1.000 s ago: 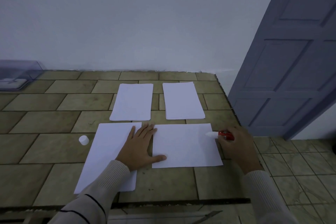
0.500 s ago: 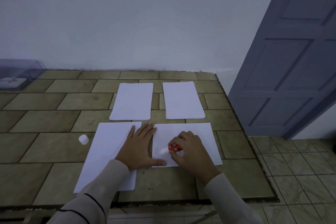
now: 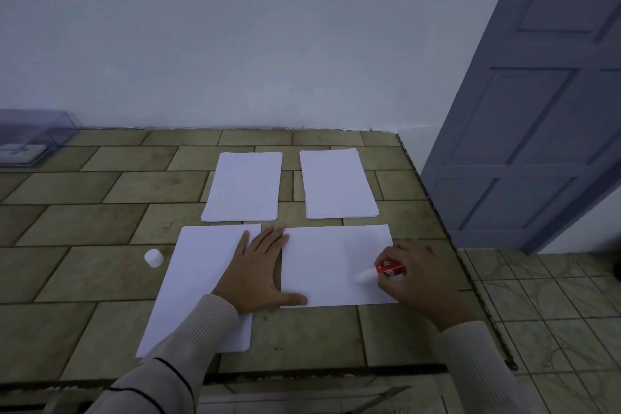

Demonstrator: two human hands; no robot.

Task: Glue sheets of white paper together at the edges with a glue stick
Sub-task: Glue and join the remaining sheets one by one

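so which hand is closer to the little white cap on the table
Left. The left hand rests flat across the left sheet and right sheet, to the right of the cap; the right hand grips the glue stick farther right, at that sheet's far edge.

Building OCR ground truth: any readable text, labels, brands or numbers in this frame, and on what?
None readable.
Label on the glue stick, held in the right hand: red with a dark-and-white patch, too blurred to read.
All paper sheets: blank.
The white cap: no marking visible.
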